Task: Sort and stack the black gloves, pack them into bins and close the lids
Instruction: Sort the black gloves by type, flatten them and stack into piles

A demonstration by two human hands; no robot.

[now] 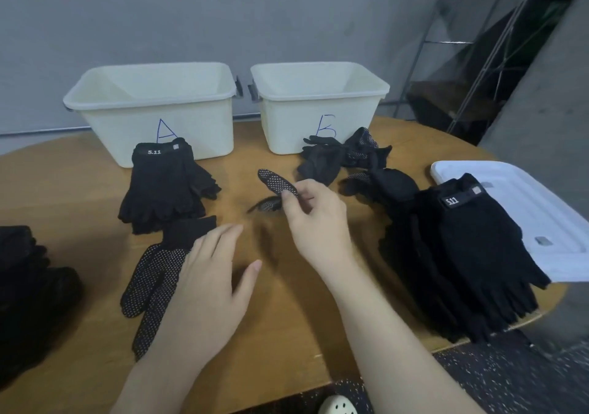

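Above the table, right hand pinches dotted glove; left hand lies flat.

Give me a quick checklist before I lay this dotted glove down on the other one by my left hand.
1. Right hand pinches the dotted glove: ok.
2. Left hand rests flat on the dotted glove on the table: ok.
3. Held glove hanging straight: cannot tell, it is blurred.
4. Bin A and bin B open: ok.
5. Lid free to lift: not ok, the glove pile overlaps it.
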